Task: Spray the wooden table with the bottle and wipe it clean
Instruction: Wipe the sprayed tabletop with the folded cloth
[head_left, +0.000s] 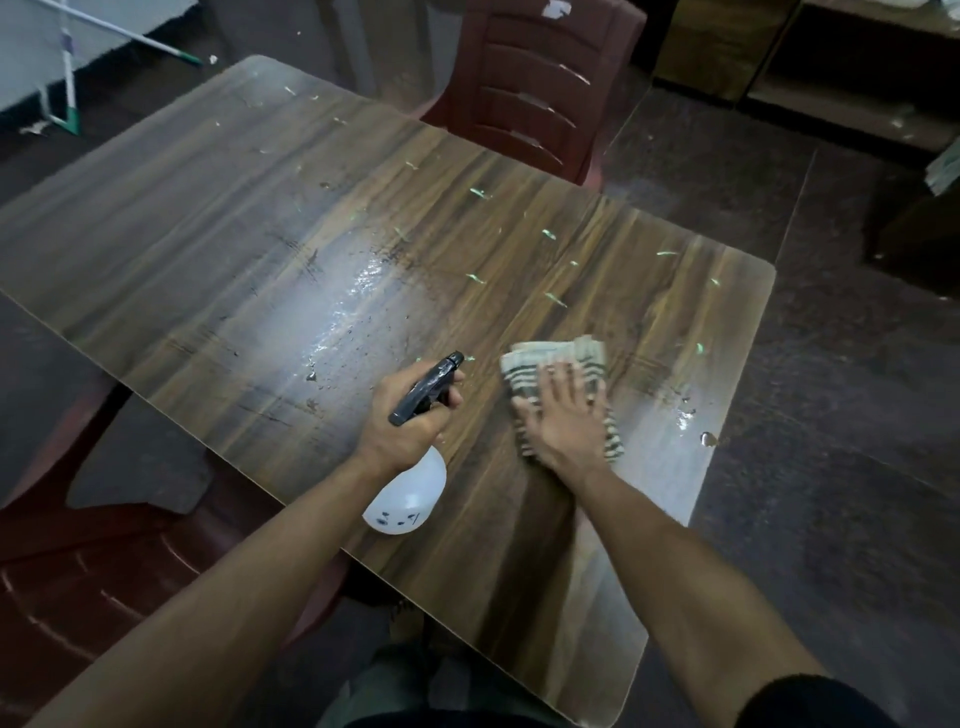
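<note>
The long wooden table (218, 208) fills the middle of the view, with wet droplets and a shiny patch near its centre and small pale-green flecks scattered over the far right half. My left hand (402, 421) grips a white spray bottle (408, 493) by its black trigger head, nozzle pointing away over the tabletop. Just to the right lies a striped grey cloth (550, 358), flat on the table. My right hand (563, 415) presses on it with fingers spread.
A dark red plastic chair (540, 88) stands at the table's far side, and another red chair (78, 571) sits at the near left. A white pole with a green tip (130, 36) leans at the top left. Wooden furniture (727, 47) lines the far right.
</note>
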